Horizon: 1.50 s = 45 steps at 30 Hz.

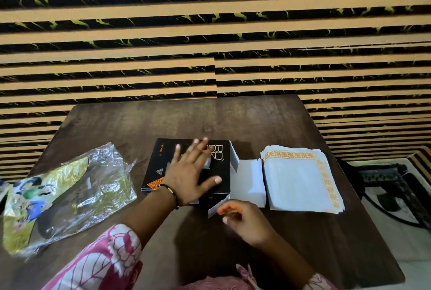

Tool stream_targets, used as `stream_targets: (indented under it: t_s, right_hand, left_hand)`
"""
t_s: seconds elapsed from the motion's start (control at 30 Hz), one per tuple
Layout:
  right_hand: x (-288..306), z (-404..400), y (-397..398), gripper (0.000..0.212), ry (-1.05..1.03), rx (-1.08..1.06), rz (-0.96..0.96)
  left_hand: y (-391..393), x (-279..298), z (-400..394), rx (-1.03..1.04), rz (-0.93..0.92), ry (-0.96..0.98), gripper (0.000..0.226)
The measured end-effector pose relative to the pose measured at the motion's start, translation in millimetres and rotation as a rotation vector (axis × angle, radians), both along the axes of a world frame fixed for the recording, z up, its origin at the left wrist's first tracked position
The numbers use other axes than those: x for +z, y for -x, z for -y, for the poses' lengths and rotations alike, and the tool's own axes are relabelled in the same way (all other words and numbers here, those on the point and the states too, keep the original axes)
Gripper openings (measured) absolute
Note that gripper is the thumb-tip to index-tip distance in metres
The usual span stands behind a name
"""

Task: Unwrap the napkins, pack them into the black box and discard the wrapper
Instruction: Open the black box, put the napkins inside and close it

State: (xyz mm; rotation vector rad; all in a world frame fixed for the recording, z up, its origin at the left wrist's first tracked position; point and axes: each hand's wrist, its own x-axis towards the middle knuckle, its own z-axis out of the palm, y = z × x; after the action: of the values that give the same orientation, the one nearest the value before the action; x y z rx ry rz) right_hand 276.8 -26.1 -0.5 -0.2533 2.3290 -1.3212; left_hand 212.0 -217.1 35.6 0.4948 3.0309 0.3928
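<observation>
A black box [161,168] with orange print lies in the middle of the brown table. Its white end flaps [247,180] stand open on the right side. My left hand [190,173] lies flat on the box top with fingers spread. My right hand [242,219] is near the box's lower right corner with loosely curled fingers; it is blurred, and contact with the small white flap [215,208] is unclear. A stack of white napkins [300,180] with orange border sits right of the open flaps. The empty crumpled plastic wrapper [67,196] lies at the left.
The table [233,121] is dark wood and stands against a striped black and tan wall [210,33]. Its right edge drops to a floor with a patterned rug [396,187]. My pink patterned sleeves [102,259] fill the near edge.
</observation>
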Motion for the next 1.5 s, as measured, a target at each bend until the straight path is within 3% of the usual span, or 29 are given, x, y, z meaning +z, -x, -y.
stream_targets:
  t_s: [0.13,0.27,0.43,0.53,0.73,0.93,1.13,1.27,1.4,1.5]
  right_hand:
    - [2,-10,9,0.022,0.093,-0.042,0.079]
    - [10,-33,29,0.019,0.184,-0.242,0.155]
    - [9,-18,54,0.022,0.192,-0.205,0.183]
    - [7,-8,77,0.023,0.159,-0.192,0.229]
    - [17,-6,128,0.028,0.237,-0.432,0.145]
    - [25,17,149,0.036,0.302,-0.341,0.183]
    - [27,18,156,0.064,0.353,-0.27,0.271]
    - [13,9,136,0.06,0.056,-0.331,0.074]
    - [-11,-1,98,0.048,-0.524,-0.076,-0.366]
    - [-37,-6,77,0.056,-0.703,0.039,-0.368]
  left_hand:
    - [-2,-4,-23,-0.17,0.053,0.147,0.102]
    - [6,-6,-14,-0.138,0.03,0.163,0.103]
    - [4,-6,-14,-0.133,0.033,0.168,0.114]
    - [5,-5,-12,-0.135,0.029,0.157,0.109]
    - [5,-6,-13,-0.139,0.043,0.16,0.105]
    - [4,-5,-14,-0.144,0.067,0.16,0.106]
    - [5,-4,-14,-0.141,0.065,0.16,0.107]
    - [6,-5,-15,-0.134,0.059,0.161,0.107]
    - [4,-4,-16,-0.133,0.062,0.153,0.107]
    - [4,-3,-15,-0.128,0.066,0.155,0.108]
